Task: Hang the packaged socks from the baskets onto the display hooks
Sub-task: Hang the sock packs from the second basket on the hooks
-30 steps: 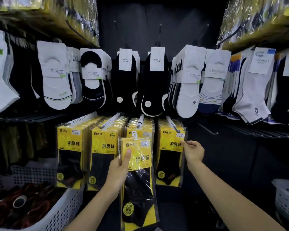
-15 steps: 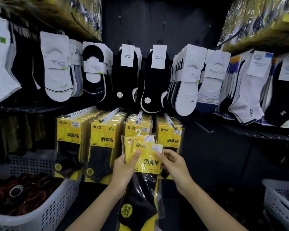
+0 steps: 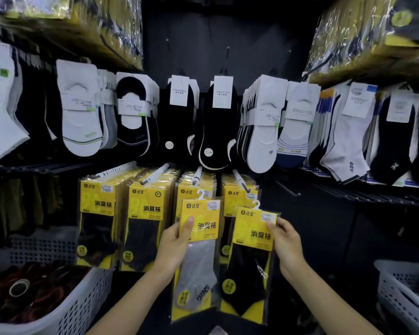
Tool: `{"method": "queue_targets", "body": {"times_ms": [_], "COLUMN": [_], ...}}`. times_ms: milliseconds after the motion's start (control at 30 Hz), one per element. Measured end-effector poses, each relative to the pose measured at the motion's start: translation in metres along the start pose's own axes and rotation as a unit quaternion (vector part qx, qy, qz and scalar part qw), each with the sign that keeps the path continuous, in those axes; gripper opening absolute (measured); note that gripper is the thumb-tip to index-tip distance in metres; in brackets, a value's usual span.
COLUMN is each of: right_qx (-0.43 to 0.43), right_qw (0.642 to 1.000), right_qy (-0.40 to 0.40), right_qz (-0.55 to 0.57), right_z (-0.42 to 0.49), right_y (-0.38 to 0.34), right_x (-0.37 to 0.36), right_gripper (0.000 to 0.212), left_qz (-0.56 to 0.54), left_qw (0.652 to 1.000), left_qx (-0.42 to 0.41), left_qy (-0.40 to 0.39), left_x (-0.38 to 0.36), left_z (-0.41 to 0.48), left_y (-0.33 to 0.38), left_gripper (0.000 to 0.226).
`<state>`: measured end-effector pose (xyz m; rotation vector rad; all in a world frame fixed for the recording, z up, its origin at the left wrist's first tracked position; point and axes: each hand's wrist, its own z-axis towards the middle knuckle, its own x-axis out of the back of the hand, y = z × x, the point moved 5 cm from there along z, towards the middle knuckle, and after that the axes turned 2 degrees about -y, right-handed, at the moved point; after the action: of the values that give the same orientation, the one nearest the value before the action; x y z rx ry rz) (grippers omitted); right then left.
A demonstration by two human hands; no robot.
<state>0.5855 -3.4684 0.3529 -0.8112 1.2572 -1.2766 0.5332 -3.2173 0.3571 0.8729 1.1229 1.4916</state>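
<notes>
My left hand [image 3: 173, 247] grips a yellow-carded pack of grey socks [image 3: 198, 257] by its left edge, thumb on the card. My right hand [image 3: 284, 240] pinches a second yellow-carded pack with black socks [image 3: 249, 264] at its upper right corner. Both packs hang upright, side by side, in front of the low row of display hooks. Those hooks [image 3: 196, 176] carry several rows of the same yellow packs [image 3: 145, 213]. Each held pack has a small white hanger at its top.
A white perforated basket [image 3: 82, 308] with dark red items stands at lower left. Another white basket [image 3: 402, 293] sits at lower right. Ankle and no-show socks [image 3: 80, 114] hang in a row above. Wrapped yellow bundles lie on upper shelves. Bare black hooks [image 3: 288, 189] stick out at right.
The stack in my left hand was split: my right hand took the front black-sock pack and drew it to the right, uncovering a grey-sock pack in my left hand.
</notes>
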Motion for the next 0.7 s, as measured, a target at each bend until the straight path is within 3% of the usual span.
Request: {"method": "queue_targets", "body": {"times_ms": [333, 533, 700], "right_qx": [0.09, 0.072, 0.036], "right_qw": [0.992, 0.995, 0.997], "right_qy": [-0.03, -0.032, 0.035], "right_qz": [-0.087, -0.067, -0.066], "right_z": [0.045, 0.064, 0.086], "right_y": [-0.028, -0.01, 0.009], "right_x": [-0.018, -0.03, -0.031], "right_gripper": [0.012, 0.013, 0.012], "left_qz": [-0.005, -0.001, 0.012], "left_qw": [1.0, 1.0, 1.0], "left_qx": [-0.021, -0.021, -0.014], "left_qy": [0.012, 0.015, 0.019], "left_x": [0.011, 0.013, 0.012], "left_z": [0.013, 0.019, 0.024], "left_y": [0.004, -0.003, -0.009], "left_gripper": [0.026, 0.025, 0.024]}}
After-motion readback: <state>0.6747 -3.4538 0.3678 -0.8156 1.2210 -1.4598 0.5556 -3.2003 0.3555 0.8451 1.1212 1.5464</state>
